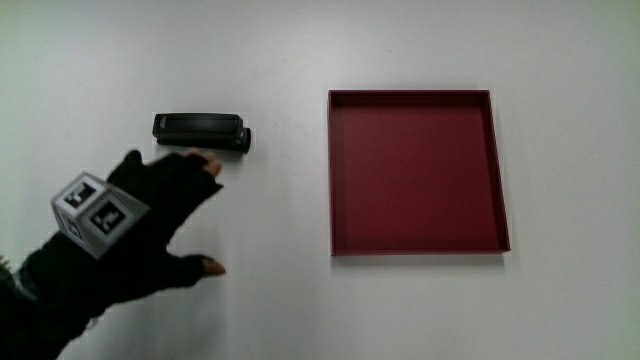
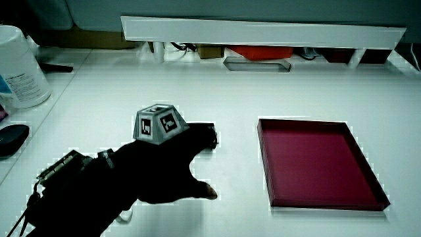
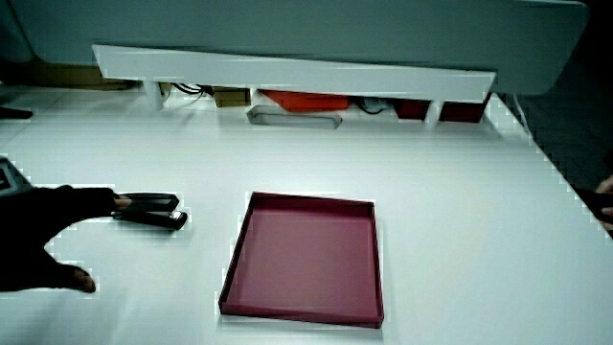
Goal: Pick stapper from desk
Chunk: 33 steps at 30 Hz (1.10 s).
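Note:
A black stapler [image 1: 200,131] lies flat on the white table [image 1: 270,300], beside the red tray. In a side view the stapler [image 3: 150,210] shows whole; in a side view only the end of the stapler [image 2: 208,135] shows past the hand. The gloved hand [image 1: 160,215] hovers just nearer to the person than the stapler, fingers spread and holding nothing. Its fingertips [image 1: 207,163] nearly reach the stapler's near edge, and the thumb [image 1: 200,267] sticks out apart. A patterned cube [image 1: 98,214] sits on the back of the hand [image 2: 154,168].
A shallow red tray [image 1: 418,250] with nothing in it lies beside the stapler. A white canister [image 2: 20,66] and a dark mouse [image 2: 12,138] stand at the table's edge. A low white partition [image 2: 263,31] runs along the table's end, farthest from the person.

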Available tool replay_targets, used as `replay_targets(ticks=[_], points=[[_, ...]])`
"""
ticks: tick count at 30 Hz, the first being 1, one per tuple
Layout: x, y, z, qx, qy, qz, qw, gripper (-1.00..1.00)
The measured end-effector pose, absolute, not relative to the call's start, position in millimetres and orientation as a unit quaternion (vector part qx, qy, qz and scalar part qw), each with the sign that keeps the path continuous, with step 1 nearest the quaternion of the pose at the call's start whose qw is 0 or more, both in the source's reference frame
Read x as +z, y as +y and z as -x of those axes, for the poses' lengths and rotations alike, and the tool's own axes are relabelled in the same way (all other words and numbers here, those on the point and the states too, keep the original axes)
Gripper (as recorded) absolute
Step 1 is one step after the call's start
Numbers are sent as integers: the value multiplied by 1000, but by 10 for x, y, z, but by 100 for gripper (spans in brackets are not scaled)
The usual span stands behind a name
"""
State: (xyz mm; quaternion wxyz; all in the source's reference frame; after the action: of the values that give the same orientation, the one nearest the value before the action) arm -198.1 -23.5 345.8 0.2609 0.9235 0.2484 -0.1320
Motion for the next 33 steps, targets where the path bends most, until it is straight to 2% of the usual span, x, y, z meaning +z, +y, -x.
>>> replay_targets(ticks=[1, 2, 3, 4, 8, 9, 10, 13, 17, 20, 21, 26, 33], points=[[3454, -293, 1987, -121, 260, -926, 244, 0], [3441, -339, 2000, -140, 202, -926, 286, 0], [3440, -385, 2005, -155, 199, -923, 292, 0], [3533, -437, 2047, -180, 204, -920, 282, 0], [3568, -606, 2044, -180, 168, -918, 311, 0], [3575, -657, 2038, -170, 189, -920, 297, 0], [3608, -693, 2052, -181, 153, -916, 324, 0], [3715, -824, 2056, -183, 161, -918, 314, 0], [3850, -953, 2035, -175, 140, -915, 335, 0], [3967, -1020, 2010, -168, 143, -915, 338, 0], [3996, -1031, 2000, -169, 123, -910, 357, 0], [4221, -1117, 1957, -157, 127, -909, 363, 0], [4415, -1143, 1898, -124, 113, -909, 382, 0]])
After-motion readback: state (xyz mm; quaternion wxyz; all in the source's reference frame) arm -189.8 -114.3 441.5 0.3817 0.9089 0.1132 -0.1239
